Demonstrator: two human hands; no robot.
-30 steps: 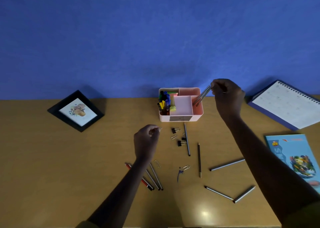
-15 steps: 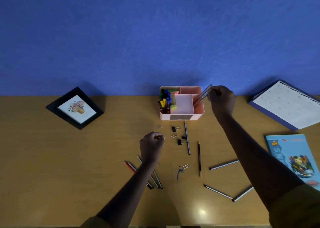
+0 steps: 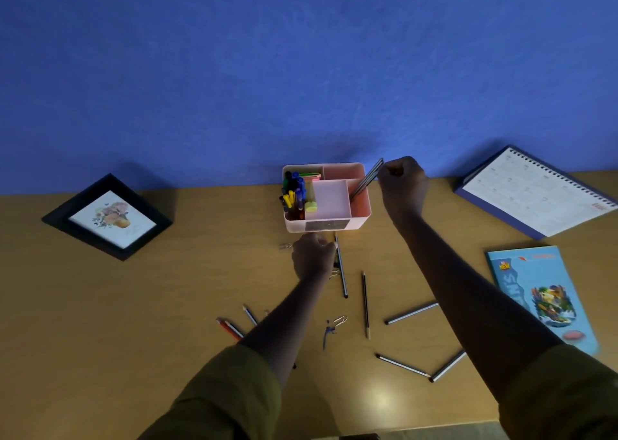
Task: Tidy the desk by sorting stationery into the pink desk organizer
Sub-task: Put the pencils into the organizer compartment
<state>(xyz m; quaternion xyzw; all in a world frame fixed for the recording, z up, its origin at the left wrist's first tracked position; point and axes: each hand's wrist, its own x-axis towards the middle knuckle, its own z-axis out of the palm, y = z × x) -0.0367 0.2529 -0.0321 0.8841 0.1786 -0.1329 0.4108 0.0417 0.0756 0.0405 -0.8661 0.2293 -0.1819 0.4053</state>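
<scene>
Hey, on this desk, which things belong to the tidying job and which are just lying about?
Job in hand:
pink desk organizer
held pencils leaning in its right compartment, pinched by the right hand
left hand, low in front of the organizer
loose pencils
paper clips

Just lying about:
framed picture
desk calendar
blue booklet

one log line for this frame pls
right hand: pinches pencils leaning in pink organizer right compartment | left hand: on desk before organizer, grip hidden | loose pencils: unsorted on desk
</scene>
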